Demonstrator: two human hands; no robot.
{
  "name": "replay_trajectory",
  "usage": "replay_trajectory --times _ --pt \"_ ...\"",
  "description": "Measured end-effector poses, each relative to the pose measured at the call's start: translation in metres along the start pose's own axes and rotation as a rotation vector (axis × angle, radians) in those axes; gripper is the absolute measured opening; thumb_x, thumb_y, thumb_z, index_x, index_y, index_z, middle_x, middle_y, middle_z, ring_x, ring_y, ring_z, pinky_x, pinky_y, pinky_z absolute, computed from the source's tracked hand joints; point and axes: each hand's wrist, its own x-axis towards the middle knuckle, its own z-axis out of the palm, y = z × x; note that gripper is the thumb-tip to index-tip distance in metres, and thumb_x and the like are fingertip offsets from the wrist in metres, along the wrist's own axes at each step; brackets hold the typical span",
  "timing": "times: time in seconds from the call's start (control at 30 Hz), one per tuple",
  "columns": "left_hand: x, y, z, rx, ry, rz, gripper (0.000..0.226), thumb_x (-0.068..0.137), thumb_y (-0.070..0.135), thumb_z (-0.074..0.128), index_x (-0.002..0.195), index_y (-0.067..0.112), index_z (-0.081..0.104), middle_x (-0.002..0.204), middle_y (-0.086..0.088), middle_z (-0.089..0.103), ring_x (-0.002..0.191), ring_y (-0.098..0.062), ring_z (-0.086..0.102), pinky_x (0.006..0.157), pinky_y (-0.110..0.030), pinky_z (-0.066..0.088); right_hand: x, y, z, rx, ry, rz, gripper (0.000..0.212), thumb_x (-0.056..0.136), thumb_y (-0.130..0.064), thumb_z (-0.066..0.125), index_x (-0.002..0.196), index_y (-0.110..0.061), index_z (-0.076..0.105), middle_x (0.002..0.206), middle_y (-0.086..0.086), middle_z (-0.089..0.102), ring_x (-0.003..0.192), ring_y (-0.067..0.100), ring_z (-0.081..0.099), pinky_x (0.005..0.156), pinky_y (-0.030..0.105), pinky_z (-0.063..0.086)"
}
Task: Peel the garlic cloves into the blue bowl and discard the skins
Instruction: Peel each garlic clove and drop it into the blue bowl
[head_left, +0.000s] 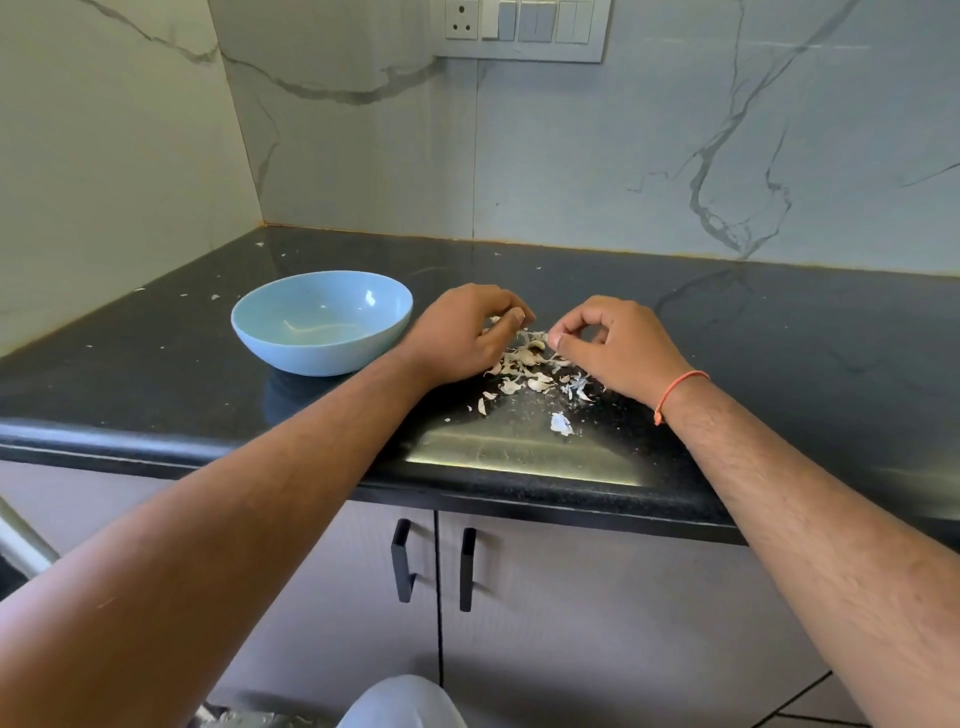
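**Picking through the garlic pile beside the blue bowl**

To do this step well, each clove should be pinched firmly by one hand while the other strips the papery skin, with the loose skins kept together in one heap so they can be swept up and thrown away later.

The left hand (462, 332) has its fingers curled down into the garlic pile (530, 364), which lies near the front edge of the dark surface (779, 332); it seems to grip some pieces, though what exactly is hidden. The right hand (618, 343) pinches a small pale piece, clove or skin, between thumb and forefinger just above the pile. The blue bowl (322, 322) stands just left of the left hand, apparently without cloves.
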Motion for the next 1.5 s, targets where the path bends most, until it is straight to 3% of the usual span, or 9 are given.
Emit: replay_trajectory --times 0.23,0.43,0.6,0.77,0.87,1.07,1.17,1.33,1.5 --pt "0.000 -0.007 0.004 -0.100 0.052 -0.063 0.024 0.107 0.021 0.053 0.117 0.020 0.075 0.103 0.016 0.074 0.090 0.013 0.062 0.078 -0.007 0.043 -0.003 -0.007 0.005 -0.085 0.095 -0.122 0.008 0.092 -0.027 0.075 0.088 -0.031 0.081 0.086 -0.014 0.067 0.070 -0.010 0.055 0.065 0.019 0.037" --pt "-0.001 -0.006 0.003 -0.119 0.048 -0.054 0.021 0.103 0.016 0.058 0.114 0.020 0.076 0.103 0.015 0.073 0.085 0.018 0.060 0.073 -0.002 0.039 -0.004 -0.009 0.013 -0.160 -0.048 -0.115 0.014 0.084 -0.048 0.081 0.090 -0.035 0.081 0.086 -0.013 0.064 0.070 -0.009 0.053 0.062 0.025 0.038" --pt "-0.004 -0.003 0.001 -0.086 -0.001 -0.007 0.016 0.093 0.016 0.069 0.098 0.025 0.081 0.101 0.011 0.077 0.099 -0.002 0.070 0.092 -0.024 0.053 -0.004 -0.010 0.011 -0.107 -0.033 -0.101 0.003 0.087 -0.037 0.082 0.086 -0.035 0.081 0.083 -0.013 0.065 0.070 -0.009 0.055 0.063 0.020 0.035" --pt "-0.006 0.000 -0.003 -0.109 0.006 0.023 0.012 0.092 0.029 0.077 0.104 0.028 0.082 0.097 0.015 0.078 0.096 0.000 0.070 0.085 -0.009 0.045 -0.005 -0.010 0.005 0.024 0.084 -0.046 0.007 0.087 -0.035 0.082 0.095 -0.035 0.082 0.079 0.001 0.072 0.056 0.007 0.045 0.060 0.031 0.047" --pt "-0.007 0.001 -0.003 -0.087 0.013 0.057 0.014 0.091 0.035 0.081 0.104 0.028 0.083 0.096 0.016 0.079 0.096 0.001 0.069 0.082 -0.001 0.039 -0.005 -0.009 0.005 0.041 0.106 -0.034 0.012 0.087 -0.036 0.084 0.099 -0.036 0.082 0.078 0.010 0.074 0.067 0.026 0.060 0.069 0.036 0.054" --pt "-0.007 0.001 -0.002 -0.100 0.032 0.079 0.015 0.094 0.038 0.078 0.102 0.026 0.084 0.093 0.013 0.080 0.091 -0.001 0.071 0.083 -0.012 0.048 -0.006 -0.011 0.005 0.050 0.114 -0.091 0.018 0.084 -0.019 0.087 0.100 -0.026 0.083 0.084 -0.010 0.075 0.069 0.017 0.063 0.071 0.034 0.058" --pt "-0.006 -0.001 0.000 -0.100 0.032 0.079 0.015 0.092 0.037 0.080 0.102 0.026 0.084 0.093 0.012 0.080 0.091 0.000 0.070 0.079 -0.008 0.045 -0.006 -0.012 0.005 0.076 0.122 -0.101 0.019 0.084 -0.015 0.086 0.099 -0.027 0.083 0.082 -0.012 0.073 0.069 0.014 0.064 0.072 0.031 0.060" --pt "-0.004 -0.003 0.001 -0.116 0.038 0.087 0.013 0.094 0.033 0.079 0.101 0.022 0.084 0.096 0.014 0.080 0.087 0.018 0.063 0.076 0.001 0.037 -0.007 -0.015 0.004 0.101 0.147 -0.055 0.013 0.083 -0.020 0.087 0.093 -0.028 0.083 0.075 -0.013 0.073 0.071 0.013 0.067 0.068 0.021 0.057" --pt "-0.003 -0.004 0.000 -0.188 -0.031 0.044 0.013 0.095 0.028 0.079 0.102 0.019 0.084 0.095 0.010 0.080 0.082 0.015 0.066 0.073 0.000 0.040 -0.007 -0.016 0.005 0.086 0.092 -0.031 0.012 0.083 -0.029 0.088 0.094 -0.027 0.082 0.082 -0.016 0.076 0.075 -0.002 0.067 0.069 0.009 0.051"
